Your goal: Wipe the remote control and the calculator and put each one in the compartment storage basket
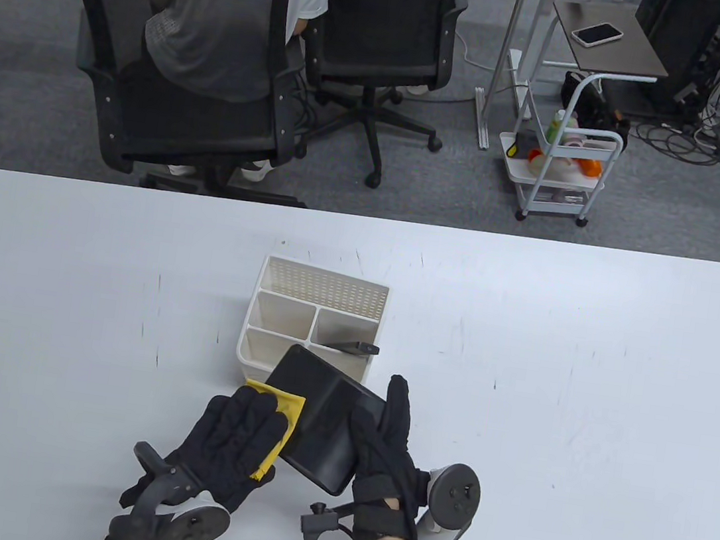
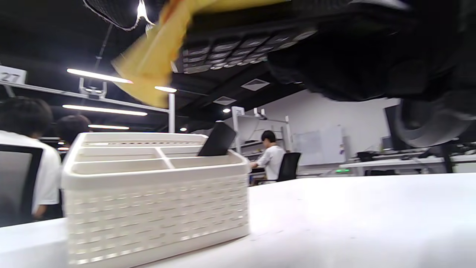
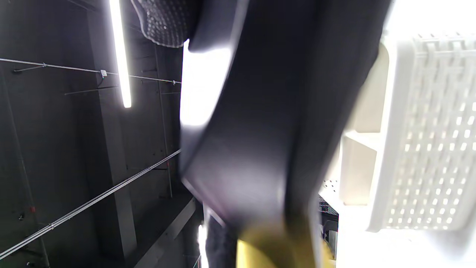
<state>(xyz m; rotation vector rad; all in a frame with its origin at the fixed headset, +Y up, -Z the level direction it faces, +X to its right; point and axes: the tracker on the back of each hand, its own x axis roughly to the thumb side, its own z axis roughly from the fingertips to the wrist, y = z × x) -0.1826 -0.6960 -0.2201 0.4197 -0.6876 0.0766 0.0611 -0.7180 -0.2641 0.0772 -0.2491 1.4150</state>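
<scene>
The white surface [image 1: 585, 382] fills the lower half of the table view, and the cream compartment storage basket [image 1: 284, 286] is seen standing on it at the centre of the frame. A dark remote control [image 1: 354, 347] is seen leaning in the basket's right-hand middle compartment, its end poking above the rim in the left wrist view. Just below the basket in the table view, the black calculator [image 1: 325, 419] is held tilted above the surface, back side up, its upper corner overlapping the basket's near wall; its keys are seen from underneath in the left wrist view. The calculator's right edge is gripped by the right hand [image 1: 385, 451], whose fingers are curled round it. The left hand [image 1: 228, 449] is laid at the calculator's left edge with its fingers nearly straight, and a yellow cloth [image 1: 283, 410] is pressed under them against the calculator, a corner of the cloth showing beyond the fingertips.
</scene>
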